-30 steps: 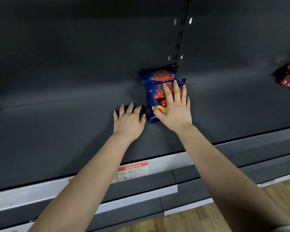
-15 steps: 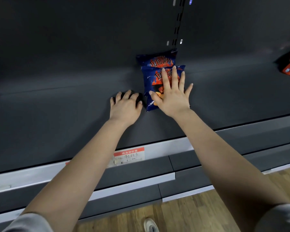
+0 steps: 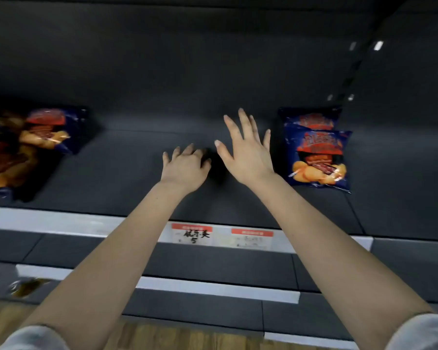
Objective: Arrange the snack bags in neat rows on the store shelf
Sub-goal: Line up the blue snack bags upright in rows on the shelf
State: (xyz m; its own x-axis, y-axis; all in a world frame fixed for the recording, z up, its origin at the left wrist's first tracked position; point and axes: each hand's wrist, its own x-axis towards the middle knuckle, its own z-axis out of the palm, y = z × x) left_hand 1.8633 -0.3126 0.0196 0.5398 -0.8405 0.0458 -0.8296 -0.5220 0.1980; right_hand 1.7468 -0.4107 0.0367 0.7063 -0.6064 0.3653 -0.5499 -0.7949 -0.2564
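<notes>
Head view: two blue snack bags lie lengthwise front-to-back on the shelf, right side, tops toward the back; blurred bags far left, uncountable; left hand loosely curled, right hand spread, both empty.

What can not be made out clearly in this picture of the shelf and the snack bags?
All in the head view:
The left bags: blurred and cut by the left edge; their number is unclear.
The back bag: lower part hidden behind the front bag.
The right price label: print too blurred to read.
The brown object at lower left: a blurred smear, cannot be named.
</notes>
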